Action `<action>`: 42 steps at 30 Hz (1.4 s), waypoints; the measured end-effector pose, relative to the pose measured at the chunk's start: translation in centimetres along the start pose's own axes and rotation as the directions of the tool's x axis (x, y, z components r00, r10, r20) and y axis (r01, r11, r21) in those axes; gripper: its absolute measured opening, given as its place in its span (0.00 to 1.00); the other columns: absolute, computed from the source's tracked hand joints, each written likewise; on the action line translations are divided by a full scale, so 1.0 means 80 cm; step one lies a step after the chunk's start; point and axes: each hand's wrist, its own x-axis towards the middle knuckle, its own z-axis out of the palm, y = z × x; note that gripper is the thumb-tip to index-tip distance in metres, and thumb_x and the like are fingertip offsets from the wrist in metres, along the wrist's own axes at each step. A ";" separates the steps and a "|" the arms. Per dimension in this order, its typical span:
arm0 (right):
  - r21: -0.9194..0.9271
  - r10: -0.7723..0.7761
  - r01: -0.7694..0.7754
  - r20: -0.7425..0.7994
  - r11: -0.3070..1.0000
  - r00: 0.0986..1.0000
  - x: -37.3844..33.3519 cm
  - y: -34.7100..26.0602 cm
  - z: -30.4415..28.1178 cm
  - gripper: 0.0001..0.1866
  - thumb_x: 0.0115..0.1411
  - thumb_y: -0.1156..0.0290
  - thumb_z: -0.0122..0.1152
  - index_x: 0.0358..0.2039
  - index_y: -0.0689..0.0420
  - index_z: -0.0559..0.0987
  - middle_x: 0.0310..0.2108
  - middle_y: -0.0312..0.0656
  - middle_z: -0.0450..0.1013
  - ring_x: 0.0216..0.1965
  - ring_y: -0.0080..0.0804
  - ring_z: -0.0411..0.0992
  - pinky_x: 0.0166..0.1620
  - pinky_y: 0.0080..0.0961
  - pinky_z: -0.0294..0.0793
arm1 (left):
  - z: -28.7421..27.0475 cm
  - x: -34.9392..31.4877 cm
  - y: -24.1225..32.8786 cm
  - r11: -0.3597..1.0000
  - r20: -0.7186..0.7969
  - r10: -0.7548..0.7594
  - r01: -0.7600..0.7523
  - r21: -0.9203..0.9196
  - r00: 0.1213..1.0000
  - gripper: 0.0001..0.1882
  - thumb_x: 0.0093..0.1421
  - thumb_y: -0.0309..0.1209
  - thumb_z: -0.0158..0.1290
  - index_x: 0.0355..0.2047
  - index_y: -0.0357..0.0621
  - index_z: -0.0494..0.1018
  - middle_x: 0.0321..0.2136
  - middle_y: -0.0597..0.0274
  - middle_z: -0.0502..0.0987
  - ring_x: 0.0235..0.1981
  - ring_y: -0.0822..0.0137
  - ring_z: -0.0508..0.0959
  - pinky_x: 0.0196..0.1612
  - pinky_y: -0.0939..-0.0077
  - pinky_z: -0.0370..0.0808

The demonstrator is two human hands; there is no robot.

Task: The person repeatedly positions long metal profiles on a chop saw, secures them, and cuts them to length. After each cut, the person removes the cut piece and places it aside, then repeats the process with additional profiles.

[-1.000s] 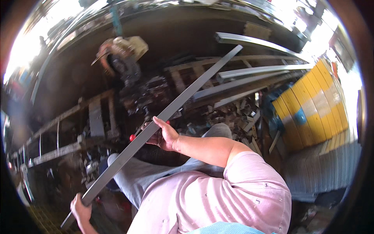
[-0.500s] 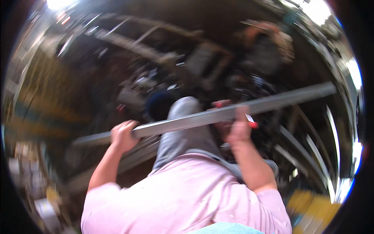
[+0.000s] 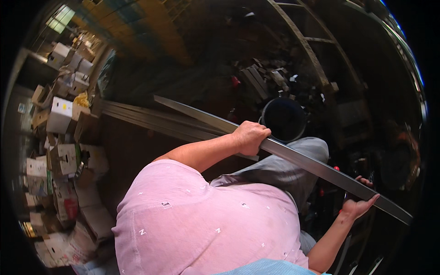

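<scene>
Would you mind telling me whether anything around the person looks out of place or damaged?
Loose scraps lie strewn beyond the bucket, in no order, which looks untidy. At the left, the boxes are piled unevenly, several tilted at different angles. The bar shows no clear damage.

Looks like a cluttered, pretty dim workshop that's half storeroom, tbh. Go by the dark bucket (image 3: 285, 117): scrap offcuts (image 3: 256, 81) are strewn just beyond it, some long strips (image 3: 158, 120) lie off to its left, and a ladder-like frame (image 3: 301, 40) sits past it to the right. Well left of the bucket, cardboard boxes (image 3: 64, 158) are heaped in a messy pile.
</scene>
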 end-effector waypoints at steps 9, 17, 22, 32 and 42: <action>-0.082 -0.326 0.317 -0.171 0.945 0.930 0.134 -0.167 -0.043 0.48 0.76 0.42 0.54 0.76 0.75 0.60 0.73 0.60 0.67 0.75 0.53 0.65 0.83 0.56 0.54 | 0.026 -0.143 -0.152 0.920 0.130 -0.391 0.386 0.064 0.911 0.30 0.47 0.28 0.68 0.54 0.50 0.80 0.54 0.60 0.84 0.60 0.52 0.82 0.61 0.56 0.81; -0.094 -0.010 0.021 0.108 0.995 0.994 0.170 -0.114 -0.100 0.29 0.81 0.46 0.49 0.54 0.66 0.75 0.45 0.47 0.76 0.52 0.45 0.75 0.67 0.45 0.75 | 0.053 -0.233 -0.237 0.803 0.045 -0.595 0.591 0.071 0.803 0.23 0.54 0.29 0.68 0.52 0.51 0.82 0.52 0.60 0.86 0.58 0.50 0.82 0.60 0.53 0.82; -0.103 -0.030 0.036 0.057 0.994 0.998 0.075 -0.044 -0.026 0.25 0.78 0.50 0.54 0.51 0.64 0.75 0.43 0.45 0.75 0.50 0.42 0.75 0.65 0.44 0.76 | 0.037 -0.281 -0.289 0.766 0.020 -0.637 0.630 0.129 0.771 0.24 0.56 0.31 0.71 0.54 0.51 0.82 0.53 0.59 0.85 0.59 0.48 0.80 0.61 0.53 0.79; 0.261 0.075 -0.034 -0.149 0.965 0.986 -0.055 0.027 0.108 0.24 0.69 0.45 0.68 0.44 0.55 0.74 0.33 0.39 0.71 0.36 0.37 0.72 0.50 0.44 0.76 | 0.053 -0.352 -0.354 0.670 -0.063 -0.734 0.736 0.093 0.676 0.33 0.57 0.29 0.72 0.64 0.50 0.78 0.66 0.52 0.79 0.68 0.47 0.76 0.69 0.53 0.76; 0.282 0.318 -0.275 -0.121 0.919 0.940 -0.094 0.157 0.118 0.22 0.70 0.46 0.71 0.43 0.53 0.78 0.43 0.45 0.82 0.50 0.49 0.80 0.62 0.50 0.79 | -0.041 -0.138 -0.127 0.978 0.077 -0.197 0.201 -0.049 0.977 0.30 0.45 0.36 0.77 0.50 0.49 0.81 0.44 0.51 0.86 0.48 0.44 0.85 0.52 0.53 0.82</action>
